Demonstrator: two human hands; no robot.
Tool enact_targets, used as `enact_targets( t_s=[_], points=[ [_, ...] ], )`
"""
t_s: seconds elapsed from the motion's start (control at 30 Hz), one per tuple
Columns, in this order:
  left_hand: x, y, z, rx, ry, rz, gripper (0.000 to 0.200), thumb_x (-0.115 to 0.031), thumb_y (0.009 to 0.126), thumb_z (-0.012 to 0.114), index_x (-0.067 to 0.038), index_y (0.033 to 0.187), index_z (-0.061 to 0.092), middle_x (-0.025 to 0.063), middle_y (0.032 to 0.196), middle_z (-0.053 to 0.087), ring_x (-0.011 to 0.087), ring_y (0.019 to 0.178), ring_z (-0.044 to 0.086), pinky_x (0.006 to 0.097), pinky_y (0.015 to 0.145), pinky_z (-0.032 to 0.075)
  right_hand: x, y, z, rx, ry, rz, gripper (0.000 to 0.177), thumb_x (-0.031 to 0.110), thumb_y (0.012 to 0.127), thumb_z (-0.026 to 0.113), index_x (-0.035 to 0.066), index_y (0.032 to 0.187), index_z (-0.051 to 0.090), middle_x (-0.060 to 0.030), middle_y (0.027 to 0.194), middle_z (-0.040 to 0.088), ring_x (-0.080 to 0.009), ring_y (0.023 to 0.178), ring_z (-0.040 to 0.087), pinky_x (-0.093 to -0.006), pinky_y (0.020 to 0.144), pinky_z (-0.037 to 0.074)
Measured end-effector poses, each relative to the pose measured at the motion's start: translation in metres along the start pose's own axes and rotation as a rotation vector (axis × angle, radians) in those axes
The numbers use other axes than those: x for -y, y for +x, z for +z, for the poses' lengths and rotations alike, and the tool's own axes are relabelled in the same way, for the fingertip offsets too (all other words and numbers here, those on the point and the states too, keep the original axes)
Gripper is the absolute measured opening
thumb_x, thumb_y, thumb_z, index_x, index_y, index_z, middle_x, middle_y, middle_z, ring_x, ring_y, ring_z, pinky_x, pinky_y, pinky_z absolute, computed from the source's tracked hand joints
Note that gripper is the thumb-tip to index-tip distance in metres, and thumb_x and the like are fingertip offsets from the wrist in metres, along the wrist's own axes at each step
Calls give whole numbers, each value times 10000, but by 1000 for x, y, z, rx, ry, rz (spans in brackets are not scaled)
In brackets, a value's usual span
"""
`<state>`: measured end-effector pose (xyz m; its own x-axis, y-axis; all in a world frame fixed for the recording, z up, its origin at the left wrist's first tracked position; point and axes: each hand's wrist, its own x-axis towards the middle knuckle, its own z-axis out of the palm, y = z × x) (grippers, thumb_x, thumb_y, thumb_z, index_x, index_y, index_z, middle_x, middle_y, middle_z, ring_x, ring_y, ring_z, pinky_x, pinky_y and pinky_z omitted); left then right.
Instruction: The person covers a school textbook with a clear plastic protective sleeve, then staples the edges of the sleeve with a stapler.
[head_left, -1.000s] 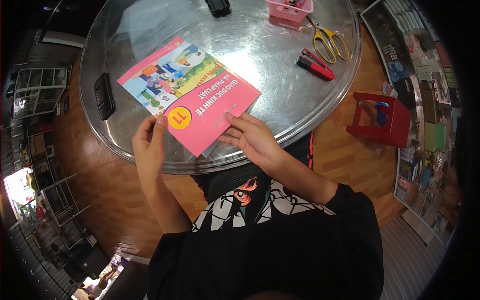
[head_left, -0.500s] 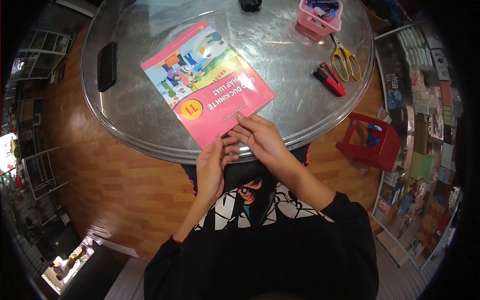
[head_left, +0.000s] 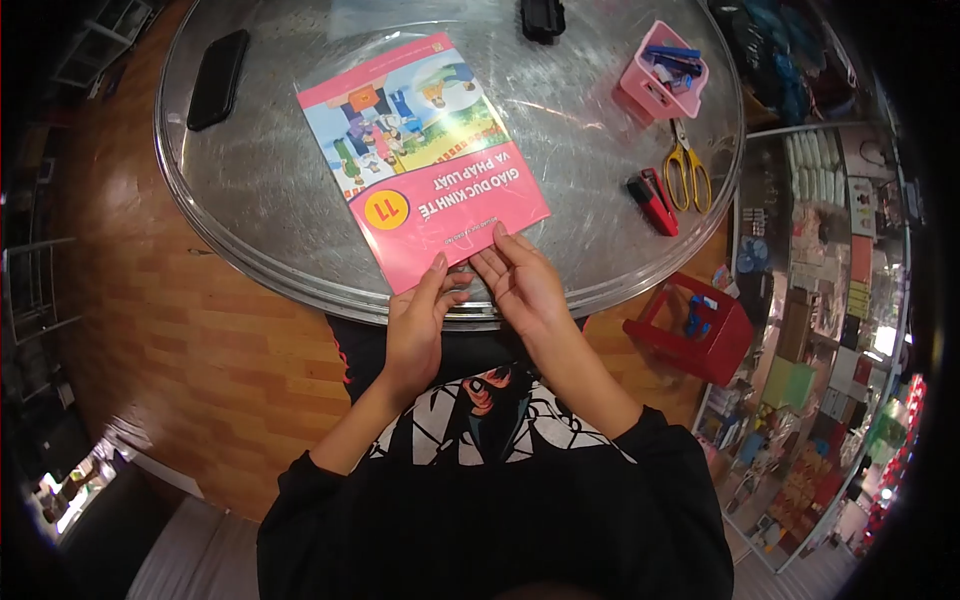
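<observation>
A pink textbook (head_left: 440, 205) with a cartoon picture and a yellow "11" circle lies on the round metal table (head_left: 270, 200), its title upside down to me. At its near edge, my left hand (head_left: 418, 325) has the thumb on the cover and the fingers curled by the edge. To the right of it, my right hand (head_left: 525, 285) pinches the same edge near the corner, thumb on top and fingers lower. Both hands are closed on the book; part of the fingertips is hidden.
A black phone (head_left: 218, 80) lies at the table's left. On the right are a pink basket (head_left: 630, 92) of small items, yellow-handled scissors (head_left: 688, 180) and a red stapler (head_left: 655, 205). A black object (head_left: 542, 20) sits at the back. Below stands a red stool (head_left: 690, 345) by glass shelving (head_left: 800, 370).
The view has shifted and turned a little. The book looks slightly straighter, with less glare on its title. Both hands stay at its near edge, a little farther apart.
</observation>
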<state>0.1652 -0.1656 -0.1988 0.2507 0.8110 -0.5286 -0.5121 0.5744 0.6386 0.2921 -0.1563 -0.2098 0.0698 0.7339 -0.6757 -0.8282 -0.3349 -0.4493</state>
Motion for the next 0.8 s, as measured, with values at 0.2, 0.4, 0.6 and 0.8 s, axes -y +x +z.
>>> enact_targets(
  t_s=[0.2, 0.4, 0.6, 0.8],
  points=[
    [13, 8, -3, -107, -52, 72, 229, -188, 891, 442, -13, 1026, 501, 52, 962, 557, 127, 811, 543, 240, 669, 418, 7, 0, -9, 11, -42, 1, 236, 157, 857, 500, -29, 1001, 497, -141, 1007, 552, -221, 943, 552, -326, 831, 450],
    [6, 6, 2, -208, -145, -57, 244, -213, 880, 465, 16, 943, 518, 71, 913, 563, 100, 574, 461, 223, 561, 397, 71, -4, -51, -27, -777, -222, 235, 174, 805, 555, -35, 911, 580, -104, 731, 597, -157, 606, 573, -240, 525, 461],
    [8, 3, -2, -207, -145, -65, 371, -98, 867, 429, 30, 1206, 347, 119, 1126, 436, 85, 640, 391, 212, 590, 377, 137, 13, -84, -670, -1806, -1340, 435, 234, 717, 649, 3, 1062, 516, -146, 927, 540, -273, 860, 500, -379, 762, 384],
    [11, 4, 1, -227, -37, 73, 270, -237, 825, 525, 21, 902, 504, 78, 914, 526, 104, 517, 422, 227, 495, 361, 142, 30, -88, -606, -1984, -1160, 473, 230, 720, 650, -8, 1100, 499, -158, 936, 555, -284, 896, 512, -366, 789, 383]
  ],
)
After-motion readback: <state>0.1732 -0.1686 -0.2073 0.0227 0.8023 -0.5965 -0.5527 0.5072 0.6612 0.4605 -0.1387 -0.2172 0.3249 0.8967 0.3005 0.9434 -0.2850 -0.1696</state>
